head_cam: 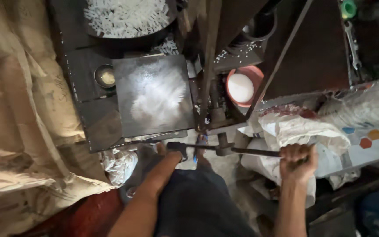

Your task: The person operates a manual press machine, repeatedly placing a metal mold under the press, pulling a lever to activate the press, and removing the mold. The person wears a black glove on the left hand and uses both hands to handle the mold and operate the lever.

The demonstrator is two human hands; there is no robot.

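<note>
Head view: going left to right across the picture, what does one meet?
Burlap sacks → small round tin → square metal plate dusted white → left hand on the bar → red bowl of white powder → right hand gripping the bar → white printed bags.

A large tan burlap sack (18,109), creased and faintly marked, fills the left side of the frame. At right lies a white woven plastic sack (365,131) printed with orange, blue and yellow hexagons (its lettering is too small to make out). A crumpled white plastic bag (303,129) lies open just left of it.
</note>
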